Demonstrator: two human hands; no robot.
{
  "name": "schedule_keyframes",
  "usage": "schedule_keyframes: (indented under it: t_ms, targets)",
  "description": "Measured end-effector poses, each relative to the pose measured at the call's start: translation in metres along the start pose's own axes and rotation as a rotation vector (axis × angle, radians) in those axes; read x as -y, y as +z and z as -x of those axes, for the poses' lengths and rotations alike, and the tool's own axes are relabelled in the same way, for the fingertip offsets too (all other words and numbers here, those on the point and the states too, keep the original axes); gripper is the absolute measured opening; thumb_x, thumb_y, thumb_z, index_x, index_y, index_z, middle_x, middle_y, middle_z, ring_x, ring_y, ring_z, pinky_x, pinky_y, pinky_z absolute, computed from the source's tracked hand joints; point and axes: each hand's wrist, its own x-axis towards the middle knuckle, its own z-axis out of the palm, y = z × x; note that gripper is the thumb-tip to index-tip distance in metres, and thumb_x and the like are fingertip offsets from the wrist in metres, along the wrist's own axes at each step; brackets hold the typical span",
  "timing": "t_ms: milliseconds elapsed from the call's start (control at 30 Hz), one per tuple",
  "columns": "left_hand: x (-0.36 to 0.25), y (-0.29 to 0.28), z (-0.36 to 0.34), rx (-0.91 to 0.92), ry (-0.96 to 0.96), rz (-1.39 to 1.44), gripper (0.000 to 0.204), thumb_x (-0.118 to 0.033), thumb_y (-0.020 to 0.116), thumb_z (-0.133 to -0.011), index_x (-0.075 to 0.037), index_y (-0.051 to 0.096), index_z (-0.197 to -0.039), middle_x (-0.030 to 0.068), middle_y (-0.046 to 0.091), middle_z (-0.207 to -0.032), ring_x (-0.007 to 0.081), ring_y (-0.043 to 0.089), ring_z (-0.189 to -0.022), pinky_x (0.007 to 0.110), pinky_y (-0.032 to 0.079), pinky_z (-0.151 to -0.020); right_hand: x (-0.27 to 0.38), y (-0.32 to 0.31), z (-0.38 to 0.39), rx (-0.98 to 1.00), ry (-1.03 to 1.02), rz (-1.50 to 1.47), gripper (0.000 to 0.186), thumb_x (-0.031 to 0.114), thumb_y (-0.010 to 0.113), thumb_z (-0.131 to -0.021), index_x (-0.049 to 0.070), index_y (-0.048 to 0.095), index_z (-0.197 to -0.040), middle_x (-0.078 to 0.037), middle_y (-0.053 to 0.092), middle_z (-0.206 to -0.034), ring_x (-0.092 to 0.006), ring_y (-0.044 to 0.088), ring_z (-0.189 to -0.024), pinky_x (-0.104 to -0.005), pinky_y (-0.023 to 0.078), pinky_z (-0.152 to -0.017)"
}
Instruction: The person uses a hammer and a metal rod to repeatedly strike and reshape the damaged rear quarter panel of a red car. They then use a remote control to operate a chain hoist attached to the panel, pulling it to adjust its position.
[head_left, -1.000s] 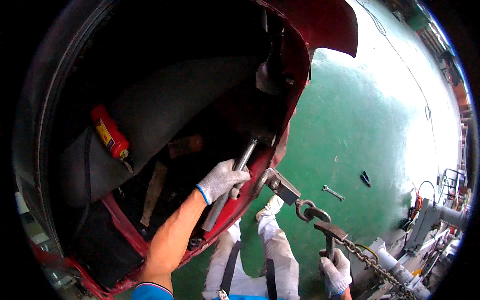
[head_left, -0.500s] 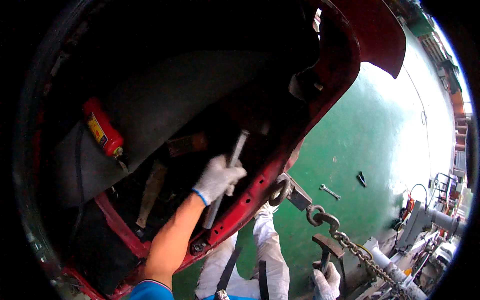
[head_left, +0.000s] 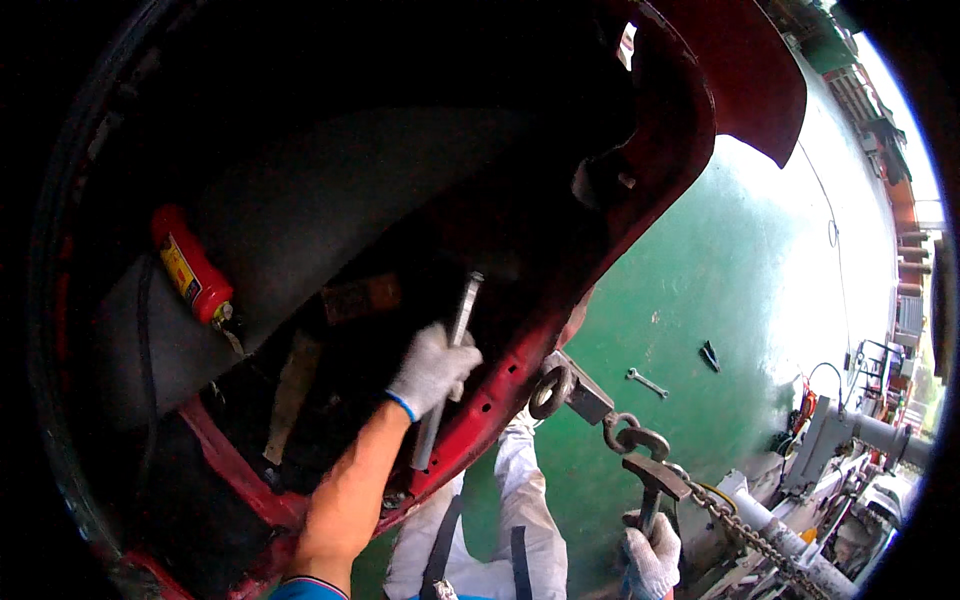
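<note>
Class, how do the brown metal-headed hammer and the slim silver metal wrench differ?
The hammer is gripped in the white-gloved right hand; the wrench lies on the green floor. The hammer has a crosswise head; the wrench widens at both ends. The hammer looks dark, the wrench pale. Both are hand tools.

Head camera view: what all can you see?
Car body: 1, red, left and centre
Fire extinguisher: 1, red, inside the car body
Strip: 1, tan, inside the car body
Clamp: 1, grey, at car body's edge
Hook: 1, grey, beside the clamp
Chain: 1, rusty grey, lower right
Floor: 1, green, right
Wrench: 1, silver, on the floor
Pliers: 1, dark, on the floor
Equipment: uncountable, mostly grey, far right
Metal bar: 1, grey, centre
Hammer: 1, dull brown, lower right
Left hand: 1, white glove, around the metal bar
Right hand: 1, white glove, around the hammer
Legs: 2, white trousers, bottom centre
</note>
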Motion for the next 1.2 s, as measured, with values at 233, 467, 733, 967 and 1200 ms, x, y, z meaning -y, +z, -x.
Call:
schedule_keyframes:
  t_ms: [233,467,733,967,1200]
  targets:
    - [-0.001,-0.049,-0.02,-0.37,0.172,0.344,0.021,-0.023,0.069,-0.089,-0.01,0.061,-0.075,0.001,0.055,-0.06,0.0149,0.05,-0.044,0.031,0.043,-0.046,-0.018,-0.009,-0.003,-0.002,-0.004,-0.066,0.015,0.01,0.065,-0.099,0.004,0.065,-0.113,0.008,0.052,-0.082,-0.0029,0.043,-0.07,-0.0212,0.034,-0.061]
    - [-0.021,0.014,-0.003,0.066,-0.006,-0.168,0.015,-0.012,0.07,-0.083,-0.005,0.057,-0.086,0.0038,0.056,-0.064,0.015,0.053,-0.045,0.03,0.048,-0.043,-0.015,-0.013,0.001,-0.003,0.005,-0.005,0.011,0.012,0.065,-0.1,0.005,0.064,-0.109,0.006,0.053,-0.079,-0.0033,0.044,-0.07,-0.0223,0.037,-0.061]
    - [-0.017,-0.015,-0.007,-0.295,0.146,0.136,0.015,-0.012,0.068,-0.084,-0.004,0.057,-0.089,0.0028,0.055,-0.063,0.0153,0.053,-0.043,0.031,0.046,-0.04,-0.03,-0.022,-0.003,0.014,-0.046,-0.025,0.011,0.013,0.066,-0.1,0.005,0.063,-0.106,0.005,0.051,-0.078,-0.0039,0.046,-0.07,-0.023,0.039,-0.061]
    - [-0.014,0.045,0.025,-0.024,-0.024,-0.07,0.013,-0.007,0.069,-0.084,-0.002,0.058,-0.089,0.0047,0.057,-0.064,0.0148,0.055,-0.045,0.031,0.048,-0.041,-0.036,-0.02,-0.007,0.039,-0.094,0.013,0.021,0.014,0.066,-0.099,0.003,0.064,-0.117,0.004,0.055,-0.082,-0.0054,0.049,-0.073,-0.0234,0.043,-0.064]
    - [-0.023,0.026,0.017,-0.293,0.124,0.146,0.011,-0.01,0.068,-0.085,-0.005,0.059,-0.089,0.0036,0.055,-0.062,0.0146,0.052,-0.043,0.03,0.047,-0.04,-0.05,-0.027,-0.009,0.021,-0.118,-0.012,0.021,0.014,0.066,-0.099,0.003,0.064,-0.118,0.004,0.054,-0.078,-0.0053,0.048,-0.068,-0.0238,0.042,-0.06]
